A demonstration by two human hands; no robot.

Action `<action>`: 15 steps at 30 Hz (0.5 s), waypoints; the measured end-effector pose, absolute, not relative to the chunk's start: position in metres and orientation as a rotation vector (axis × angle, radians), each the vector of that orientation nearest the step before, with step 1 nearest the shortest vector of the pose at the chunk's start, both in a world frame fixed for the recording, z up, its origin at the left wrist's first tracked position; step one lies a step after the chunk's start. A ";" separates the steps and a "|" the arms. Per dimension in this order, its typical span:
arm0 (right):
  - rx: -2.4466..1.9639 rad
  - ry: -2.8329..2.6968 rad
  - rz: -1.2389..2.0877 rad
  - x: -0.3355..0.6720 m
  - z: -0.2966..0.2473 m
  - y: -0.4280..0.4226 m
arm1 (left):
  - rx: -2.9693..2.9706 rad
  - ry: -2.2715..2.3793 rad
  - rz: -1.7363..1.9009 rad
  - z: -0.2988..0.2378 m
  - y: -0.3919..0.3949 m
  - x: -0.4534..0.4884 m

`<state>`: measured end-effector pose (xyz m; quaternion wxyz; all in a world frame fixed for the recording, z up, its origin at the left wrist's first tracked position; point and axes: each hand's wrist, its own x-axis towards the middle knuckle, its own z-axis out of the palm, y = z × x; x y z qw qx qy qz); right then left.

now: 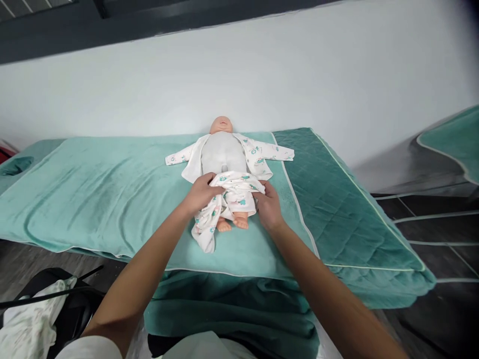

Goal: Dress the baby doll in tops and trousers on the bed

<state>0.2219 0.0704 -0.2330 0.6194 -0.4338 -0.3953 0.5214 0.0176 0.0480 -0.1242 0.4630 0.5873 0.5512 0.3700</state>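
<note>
A baby doll (223,153) lies on its back on the green-covered bed, head toward the wall. Its white printed jacket (255,155) is spread open, sleeves out to both sides. White printed baby pants (237,182) are bunched over the doll's legs; one pant leg trails loose toward the lower left. Both bare feet (239,221) show below the cloth. My left hand (203,192) pinches the pants' edge near the doll's hip on the left. On the opposite side, my right hand (268,203) grips the same cloth, with some fingertips hidden.
A teal bed cover (93,189) stretches left, and a darker quilted cover (337,209) lies at the right. Behind the bed stands a white wall (239,75). Printed cloth (35,319) lies on a black chair at lower left. Another green-covered piece (454,142) juts in from the right.
</note>
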 end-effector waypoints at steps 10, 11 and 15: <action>-0.697 -1.221 1.277 0.240 -0.187 0.086 | 1.080 0.960 1.038 -0.128 0.046 0.011; -0.673 -1.291 1.273 0.239 -0.174 0.088 | 1.067 0.939 1.059 -0.128 0.048 0.014; -0.832 -1.660 1.205 0.229 -0.126 0.106 | 1.041 0.937 1.138 -0.129 0.053 0.032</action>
